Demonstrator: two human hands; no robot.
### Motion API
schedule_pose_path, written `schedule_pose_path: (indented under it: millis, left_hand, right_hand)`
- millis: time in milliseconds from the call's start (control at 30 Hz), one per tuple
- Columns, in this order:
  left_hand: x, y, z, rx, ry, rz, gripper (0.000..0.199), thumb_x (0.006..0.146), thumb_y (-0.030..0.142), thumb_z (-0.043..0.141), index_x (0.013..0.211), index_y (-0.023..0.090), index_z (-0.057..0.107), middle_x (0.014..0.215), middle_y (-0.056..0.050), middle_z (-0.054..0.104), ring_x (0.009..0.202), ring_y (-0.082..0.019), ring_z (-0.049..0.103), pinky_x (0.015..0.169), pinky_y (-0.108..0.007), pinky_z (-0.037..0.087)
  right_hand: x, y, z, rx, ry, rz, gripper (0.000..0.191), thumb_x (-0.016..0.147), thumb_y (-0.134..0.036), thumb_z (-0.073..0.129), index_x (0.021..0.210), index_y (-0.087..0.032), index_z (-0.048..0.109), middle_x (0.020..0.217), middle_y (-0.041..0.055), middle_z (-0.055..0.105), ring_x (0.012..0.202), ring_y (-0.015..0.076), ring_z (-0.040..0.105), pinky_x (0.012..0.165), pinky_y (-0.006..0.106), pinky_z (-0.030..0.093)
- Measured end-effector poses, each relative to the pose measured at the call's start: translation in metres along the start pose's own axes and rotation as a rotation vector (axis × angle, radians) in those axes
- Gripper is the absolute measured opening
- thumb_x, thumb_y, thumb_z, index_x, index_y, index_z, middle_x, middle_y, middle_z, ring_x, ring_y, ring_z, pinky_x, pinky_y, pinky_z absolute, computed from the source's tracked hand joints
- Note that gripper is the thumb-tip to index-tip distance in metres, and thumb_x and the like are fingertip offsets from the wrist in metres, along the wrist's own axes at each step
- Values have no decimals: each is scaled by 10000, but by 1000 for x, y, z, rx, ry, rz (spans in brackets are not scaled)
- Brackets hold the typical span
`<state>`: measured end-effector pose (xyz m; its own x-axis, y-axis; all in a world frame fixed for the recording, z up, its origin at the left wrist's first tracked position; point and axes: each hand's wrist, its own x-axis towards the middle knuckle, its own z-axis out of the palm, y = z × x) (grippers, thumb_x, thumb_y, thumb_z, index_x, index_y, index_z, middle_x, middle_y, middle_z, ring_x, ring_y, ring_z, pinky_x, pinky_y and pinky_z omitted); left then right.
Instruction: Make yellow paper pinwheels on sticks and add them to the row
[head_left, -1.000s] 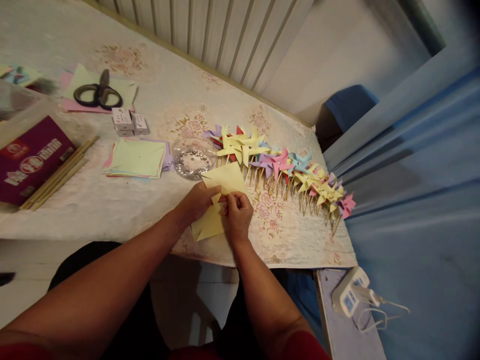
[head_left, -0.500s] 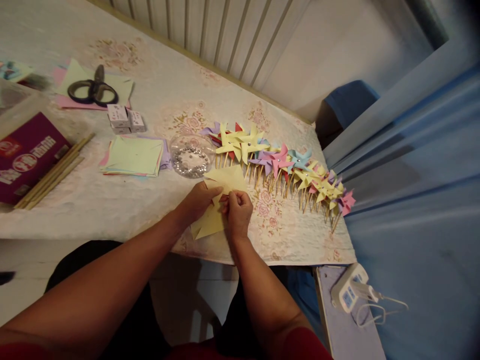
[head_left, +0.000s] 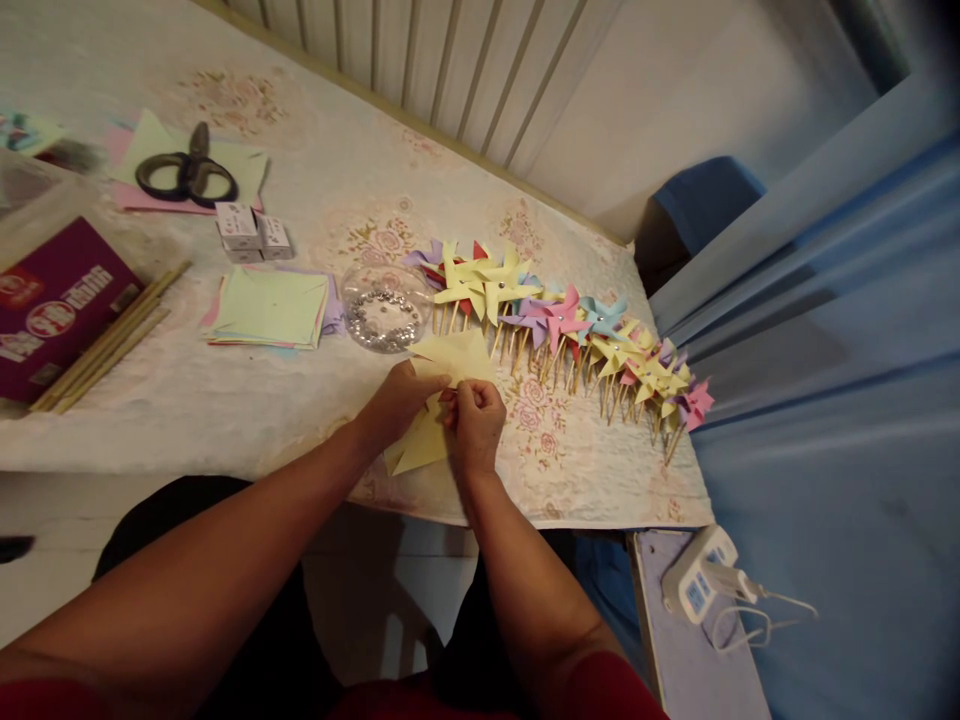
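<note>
Holding yellow paper (head_left: 459,352): left hand (head_left: 403,398), thumb on top. Right hand (head_left: 478,428): fingertips pinched against it, contents unclear. Hazards: tearing, from uneven pull; spilled metal bits (head_left: 390,335), from nudging the dish (head_left: 373,276) just beyond.

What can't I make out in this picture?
In the head view:
Middle of the paper: mostly hidden by left hand and right hand.
Purple pack: cut off by the left edge.
Silvery bits in the dish: too small to count.
Pinwheels: rear ones partly hidden by those in front.
Print on the small boxes: too small to read.
</note>
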<state>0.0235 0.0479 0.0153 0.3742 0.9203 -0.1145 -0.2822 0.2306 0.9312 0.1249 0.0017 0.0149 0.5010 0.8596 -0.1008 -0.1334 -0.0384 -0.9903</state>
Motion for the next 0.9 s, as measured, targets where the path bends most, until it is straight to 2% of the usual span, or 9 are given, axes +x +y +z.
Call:
schedule_pose_path:
  millis: [267,400,567,667,767,900]
  left_hand:
    - [-2,3,2,26,64,-42,117,677,262,652,695,155,607,642,23,633,561,-106,529,540,-218,428]
    - [-2,7,2,6,97,-71,166,658,265,686,761,140,652,692,5,675,606,-116,579,577,-217,469]
    - [2,8,-2,-128,123,-112,325,606,262,759,890,128,679,809,-39,728,734,-164,666,681,-264,546]
    - [3,10,-3,-123,127,-134,324,588,241,767,875,123,673,820,-49,733,729,-168,668,673,-269,554]
    - [1,16,-2,-72,96,-145,273,596,211,733,849,131,668,756,-34,717,702,-173,663,632,-261,543]
    - [0,22,1,56,24,-176,143,610,156,673,752,144,654,645,-14,670,678,-178,656,595,-244,518]
  right_hand:
    - [-2,-1,1,-29,1,-4,122,783,-278,587,712,-199,527,554,-65,622,384,65,461,395,181,356]
    - [-3,-7,-2,-137,-4,-11,137,785,-322,604,741,-204,550,537,-80,566,415,81,448,424,205,344]
    - [8,-22,-21,-340,125,-193,204,756,-377,665,813,-184,632,528,-108,401,506,95,382,512,234,336]
    - [23,-27,-36,-316,157,-236,280,728,-398,698,893,-178,647,573,-105,424,541,98,397,554,240,357]
    - [34,-26,-47,-213,38,-147,361,677,-398,754,948,-176,665,637,-81,535,585,102,478,590,236,403]
    - [37,-18,-49,-16,-189,60,348,640,-395,799,892,-178,695,766,-10,706,652,131,609,639,253,485]
